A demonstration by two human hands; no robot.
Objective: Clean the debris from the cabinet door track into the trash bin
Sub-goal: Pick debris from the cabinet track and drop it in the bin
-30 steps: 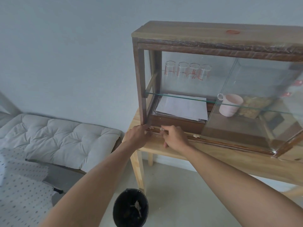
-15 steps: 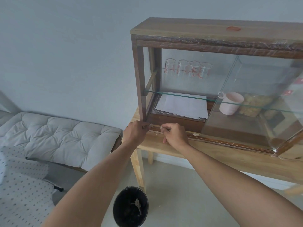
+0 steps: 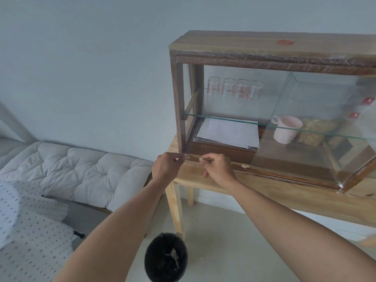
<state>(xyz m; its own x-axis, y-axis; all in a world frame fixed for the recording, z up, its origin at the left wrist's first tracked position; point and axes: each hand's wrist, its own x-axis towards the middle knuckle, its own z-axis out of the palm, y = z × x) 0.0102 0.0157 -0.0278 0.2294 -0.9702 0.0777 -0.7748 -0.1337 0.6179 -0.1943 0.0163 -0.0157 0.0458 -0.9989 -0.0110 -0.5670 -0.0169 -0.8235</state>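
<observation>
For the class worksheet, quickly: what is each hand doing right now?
Left hand: closed, pinching a small pale scrap at the track's left end.
Right hand: closed, pinching a small pale bit of debris over the track.

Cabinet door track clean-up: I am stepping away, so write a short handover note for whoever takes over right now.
Left hand: pinching a small pale scrap at the left end of the brown wooden door track.
Right hand: pinching a small pale bit of debris just above the track.
Round black trash bin: on the floor below the hands, some scraps already inside.
Done: some debris binned.
Left: drop both pinched bits in the bin, then pick up the pale crumb lying on the track by the glass door's edge.
</observation>
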